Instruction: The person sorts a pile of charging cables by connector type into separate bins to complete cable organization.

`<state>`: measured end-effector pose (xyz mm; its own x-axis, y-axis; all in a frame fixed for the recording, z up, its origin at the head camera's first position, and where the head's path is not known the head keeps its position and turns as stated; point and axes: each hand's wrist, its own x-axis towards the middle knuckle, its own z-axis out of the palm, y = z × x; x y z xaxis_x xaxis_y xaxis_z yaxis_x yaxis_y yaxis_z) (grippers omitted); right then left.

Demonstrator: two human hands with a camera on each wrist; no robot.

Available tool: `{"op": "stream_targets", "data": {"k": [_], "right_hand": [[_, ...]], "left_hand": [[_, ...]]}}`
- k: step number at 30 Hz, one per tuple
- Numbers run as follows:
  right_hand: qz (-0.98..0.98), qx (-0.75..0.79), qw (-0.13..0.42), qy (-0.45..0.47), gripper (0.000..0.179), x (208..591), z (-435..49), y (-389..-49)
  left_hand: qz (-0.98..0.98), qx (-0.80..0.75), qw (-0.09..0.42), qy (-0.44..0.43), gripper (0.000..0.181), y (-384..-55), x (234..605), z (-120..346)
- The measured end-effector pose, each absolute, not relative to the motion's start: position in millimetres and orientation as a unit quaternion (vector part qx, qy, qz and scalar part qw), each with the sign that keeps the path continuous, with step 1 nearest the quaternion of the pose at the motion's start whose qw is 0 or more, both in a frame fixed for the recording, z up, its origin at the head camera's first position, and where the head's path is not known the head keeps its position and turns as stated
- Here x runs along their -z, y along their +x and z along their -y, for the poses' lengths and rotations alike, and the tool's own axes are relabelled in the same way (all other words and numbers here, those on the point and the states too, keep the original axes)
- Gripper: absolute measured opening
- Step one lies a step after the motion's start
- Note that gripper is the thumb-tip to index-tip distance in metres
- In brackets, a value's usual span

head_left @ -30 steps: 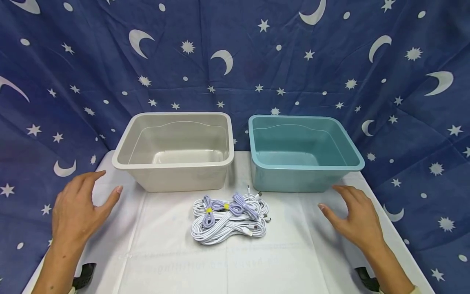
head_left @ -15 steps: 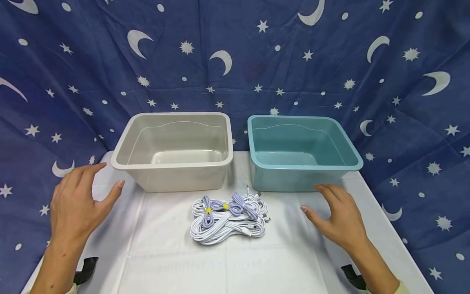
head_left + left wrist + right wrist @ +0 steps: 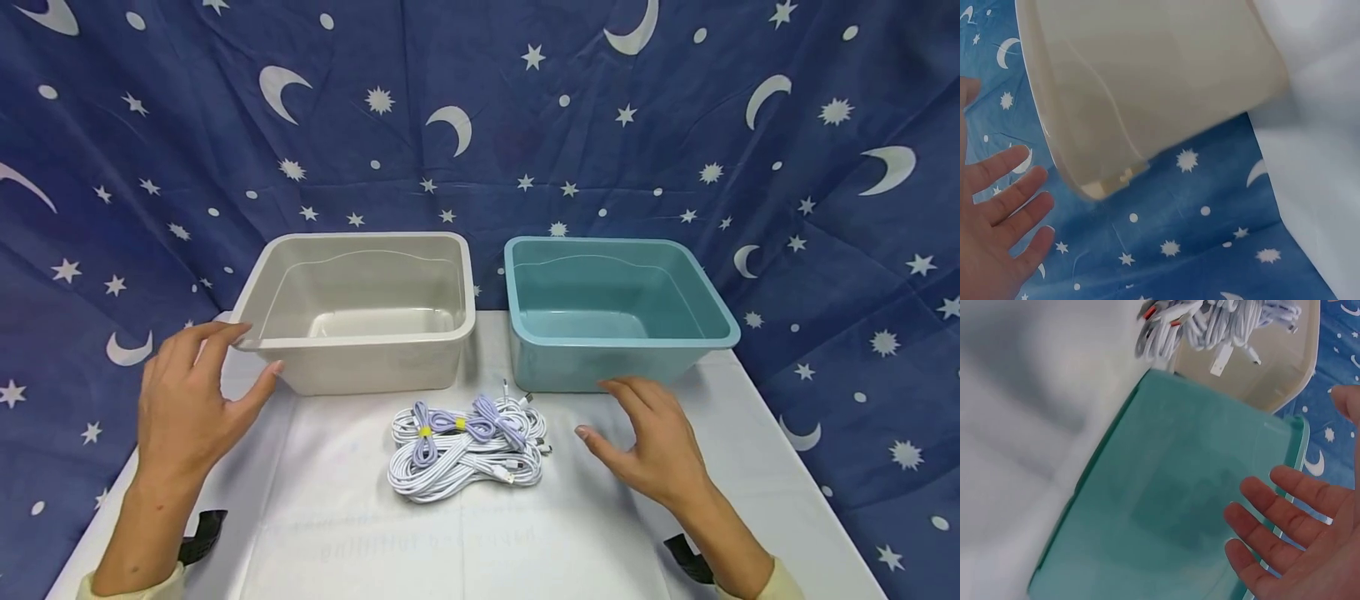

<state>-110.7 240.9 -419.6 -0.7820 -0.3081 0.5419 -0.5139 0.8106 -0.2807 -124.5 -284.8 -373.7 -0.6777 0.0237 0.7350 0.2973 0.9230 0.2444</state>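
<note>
A pile of coiled white cables (image 3: 465,458) lies on the white-covered table in front of two plastic bins. Two lilac cable bundles (image 3: 453,423) with yellow ties rest on top of it. My left hand (image 3: 191,400) hovers at the near left corner of the beige bin (image 3: 367,367), fingertips overlapping its rim in the head view, with nothing held. To the right of the cables, my right hand (image 3: 648,442) is spread in front of the teal bin (image 3: 600,367), also holding nothing. The left wrist view shows the fingers (image 3: 1016,194) apart and relaxed beside the beige bin.
Both bins stand side by side at the back of the table, with a narrow gap between them. Behind them hangs a dark blue curtain (image 3: 495,150) with white moons and stars. The white tablecloth (image 3: 450,550) stretches toward me, with faint lettering.
My right hand has moved left toward the cables. My left hand has shifted right, up to the beige bin's corner. The bins and cables have stayed in place.
</note>
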Motion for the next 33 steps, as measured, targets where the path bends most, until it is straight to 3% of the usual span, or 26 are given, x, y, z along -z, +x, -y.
{"op": "stream_targets", "data": {"k": [20,29,33], "right_hand": [[0.900,-0.230,0.226,0.292,0.064,429,-176,-116],[0.901,-0.229,0.202,0.307,0.063,435,-156,-117],[0.903,-0.224,0.204,0.304,0.051,438,-148,-118]], "left_hand": [[0.900,0.192,0.364,-0.145,0.056,-146,380,264],[0.907,0.199,0.347,-0.137,0.035,-150,387,261],[0.909,0.201,0.340,-0.134,0.029,-151,388,261]]}}
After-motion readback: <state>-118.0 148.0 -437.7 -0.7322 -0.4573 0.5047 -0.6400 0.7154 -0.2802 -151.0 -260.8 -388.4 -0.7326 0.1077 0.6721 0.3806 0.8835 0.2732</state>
